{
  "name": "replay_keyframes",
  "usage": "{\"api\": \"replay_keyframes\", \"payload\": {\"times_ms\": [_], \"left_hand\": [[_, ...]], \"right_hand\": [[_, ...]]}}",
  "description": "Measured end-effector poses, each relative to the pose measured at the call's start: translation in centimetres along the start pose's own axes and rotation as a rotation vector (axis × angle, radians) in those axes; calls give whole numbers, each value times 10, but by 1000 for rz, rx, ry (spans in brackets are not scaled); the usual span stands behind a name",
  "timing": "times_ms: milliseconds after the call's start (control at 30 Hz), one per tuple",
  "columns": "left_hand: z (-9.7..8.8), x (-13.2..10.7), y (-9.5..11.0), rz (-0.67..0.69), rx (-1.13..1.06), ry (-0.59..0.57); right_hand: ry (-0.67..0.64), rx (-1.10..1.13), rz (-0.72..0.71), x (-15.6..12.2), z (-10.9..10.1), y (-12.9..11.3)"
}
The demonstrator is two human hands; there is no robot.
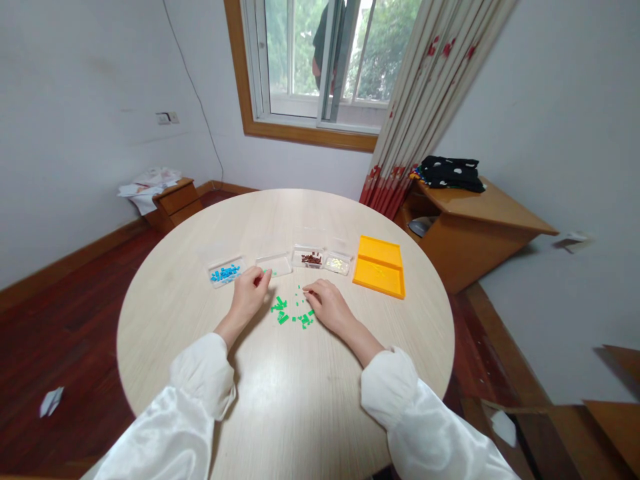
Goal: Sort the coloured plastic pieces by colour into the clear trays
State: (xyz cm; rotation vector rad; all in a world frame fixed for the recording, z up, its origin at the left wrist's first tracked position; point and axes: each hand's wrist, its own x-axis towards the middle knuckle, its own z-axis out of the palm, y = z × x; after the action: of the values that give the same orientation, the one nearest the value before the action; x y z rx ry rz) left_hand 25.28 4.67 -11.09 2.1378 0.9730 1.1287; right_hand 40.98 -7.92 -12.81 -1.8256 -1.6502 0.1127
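Note:
My left hand (251, 291) is closed, thumb against curled fingers, at the near left corner of a transparent plastic box (285, 267) with a few green bits inside. Whatever it pinches is too small to make out. My right hand (329, 304) hovers over or touches the table just right of small loose green pieces (281, 317). Its fingertips are drawn together, and anything between them cannot be seen. The green pieces lie in loose clusters between the two hands, with some single ones farther up.
Left of the hands stands a box of blue pieces (226, 274). Boxes of dark brown pieces (312, 259) and pale yellow pieces (337, 263) stand behind. An open yellow-orange case (381, 252) lies at the right on the round table (280, 413).

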Motion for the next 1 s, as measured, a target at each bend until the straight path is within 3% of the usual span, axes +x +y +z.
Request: {"api": "replay_keyframes", "payload": {"times_ms": [167, 367, 500, 633, 733, 1000], "left_hand": [[-1, -1, 2, -52, -4, -41], [1, -3, 1, -40, -13, -59], [3, -3, -2, -45, -12, -68], [3, -3, -1, 9, -52, -87], [4, -4, 2, 97, -88, -158], [13, -11, 12, 241, -183, -359]], "right_hand": [[-128, -14, -68, -1, 0, -10], [-141, -15, -35, -1, 3, -12], [-95, -19, -50, 0, 3, -12], [29, 25, -4, 1, 1, -11], [96, 66, 15, 3, 0, -9], [117, 129, 10, 5, 2, -8]]}}
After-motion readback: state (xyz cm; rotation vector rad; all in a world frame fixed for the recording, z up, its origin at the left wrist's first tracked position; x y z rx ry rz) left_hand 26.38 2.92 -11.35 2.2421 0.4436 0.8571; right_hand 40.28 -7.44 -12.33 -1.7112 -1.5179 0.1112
